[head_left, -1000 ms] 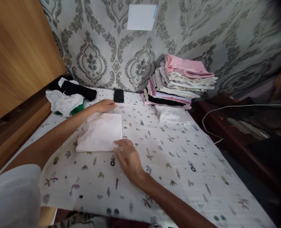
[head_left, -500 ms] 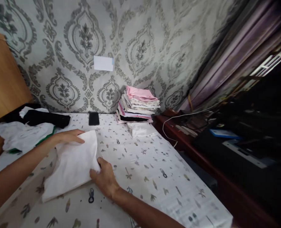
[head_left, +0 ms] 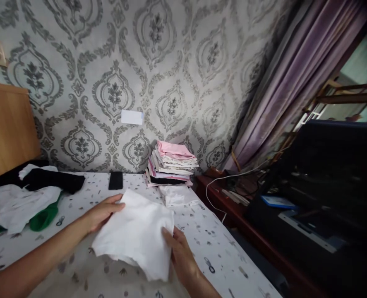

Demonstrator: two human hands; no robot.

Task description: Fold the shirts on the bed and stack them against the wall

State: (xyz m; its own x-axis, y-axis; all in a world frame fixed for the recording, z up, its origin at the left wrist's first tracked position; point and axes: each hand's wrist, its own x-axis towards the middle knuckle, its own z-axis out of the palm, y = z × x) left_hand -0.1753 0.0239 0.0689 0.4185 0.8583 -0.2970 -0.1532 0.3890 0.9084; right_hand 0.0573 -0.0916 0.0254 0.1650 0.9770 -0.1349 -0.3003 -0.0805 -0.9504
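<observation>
A folded white cloth (head_left: 140, 231) is held between both hands above the patterned bed sheet (head_left: 233, 256). My left hand (head_left: 104, 212) grips its upper left edge, thumb on top and fingers partly hidden beneath. On the right edge, my right hand (head_left: 181, 252) is closed with the thumb on the upper face and the other fingers behind. The cloth's lower edge hangs loose and uneven. Beyond it stands a stack of folded clothes (head_left: 172, 165) with a pink one on top, and a white folded piece (head_left: 177, 195) lies at its front.
A black phone (head_left: 116, 181) lies near the patterned wall. Loose white, green and black clothes (head_left: 25, 203) are at the left, by a wooden panel (head_left: 9, 128). On the right, a dark red ledge (head_left: 248, 223) holds a white cable (head_left: 209, 198) and a large black screen (head_left: 332, 174).
The white cloth has moved right and been lifted off the sheet, turning as both hands carry it. The camera view has tilted upward.
</observation>
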